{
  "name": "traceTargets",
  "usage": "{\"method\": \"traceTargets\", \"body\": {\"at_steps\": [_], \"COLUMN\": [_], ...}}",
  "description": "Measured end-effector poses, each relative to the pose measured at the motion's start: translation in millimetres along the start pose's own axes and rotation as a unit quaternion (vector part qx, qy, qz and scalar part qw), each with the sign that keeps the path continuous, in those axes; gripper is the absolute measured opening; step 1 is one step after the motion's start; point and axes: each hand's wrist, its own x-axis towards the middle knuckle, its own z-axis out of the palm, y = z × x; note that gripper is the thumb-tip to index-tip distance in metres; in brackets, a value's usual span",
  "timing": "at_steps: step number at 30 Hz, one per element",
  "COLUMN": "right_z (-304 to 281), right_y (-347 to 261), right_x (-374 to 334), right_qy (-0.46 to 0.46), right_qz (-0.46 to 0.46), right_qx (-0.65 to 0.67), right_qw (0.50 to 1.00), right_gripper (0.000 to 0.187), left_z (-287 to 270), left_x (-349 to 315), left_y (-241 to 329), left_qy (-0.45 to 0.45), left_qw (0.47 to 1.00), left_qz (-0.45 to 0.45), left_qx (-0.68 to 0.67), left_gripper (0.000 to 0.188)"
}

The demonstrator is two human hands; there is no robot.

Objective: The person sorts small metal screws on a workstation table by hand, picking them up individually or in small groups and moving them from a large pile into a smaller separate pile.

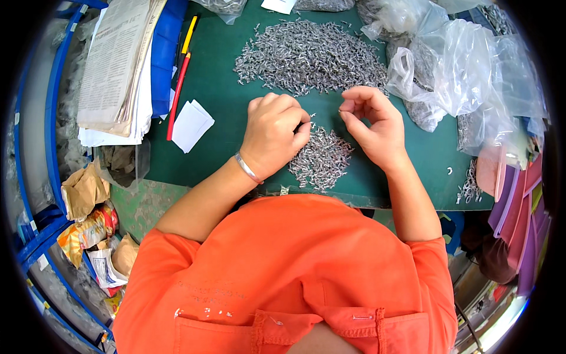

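A large heap of small grey metal parts (pixel 312 56) lies on the green table (pixel 227 112). Nearer to me is a smaller pile of similar silvery parts (pixel 321 159). My left hand (pixel 274 133) is curled at the upper left of the small pile, fingers closed; whatever it pinches is mostly hidden. To the right of that pile my right hand (pixel 377 127) is raised, thumb and index finger brought close together. A tiny dark bit shows at its fingertips, too small to name.
Clear plastic bags (pixel 454 65) crowd the back right. Linked metal pieces (pixel 470 186) lie at the right edge. On the left are stacked newspapers (pixel 115 65), a blue bin (pixel 168 59), a red pen (pixel 178 97), white paper slips (pixel 191 125) and a blue rack (pixel 54 118).
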Motion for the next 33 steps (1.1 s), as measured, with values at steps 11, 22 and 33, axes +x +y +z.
{"method": "traceTargets", "body": {"at_steps": [11, 22, 33], "right_z": [-5.6, -14.9, -3.7], "right_y": [3.3, 4.1, 5.2], "right_x": [-10.4, 2.3, -2.8], "right_qy": [-0.009, 0.049, 0.025], "right_qz": [0.124, -0.110, -0.176], "right_qx": [0.326, -0.257, -0.306], "right_qw": [0.937, 0.959, 0.935], "right_gripper": [0.030, 0.017, 0.020], "left_z": [-13.8, -10.1, -14.1], "left_x": [0.4, 1.3, 1.3], "left_y": [10.3, -3.7, -9.4], "left_qy": [-0.034, -0.026, 0.004], "left_qw": [0.992, 0.999, 0.999], "left_qz": [-0.001, -0.017, -0.029], "left_qx": [-0.121, -0.027, -0.044], "left_gripper": [0.017, 0.019, 0.021]}}
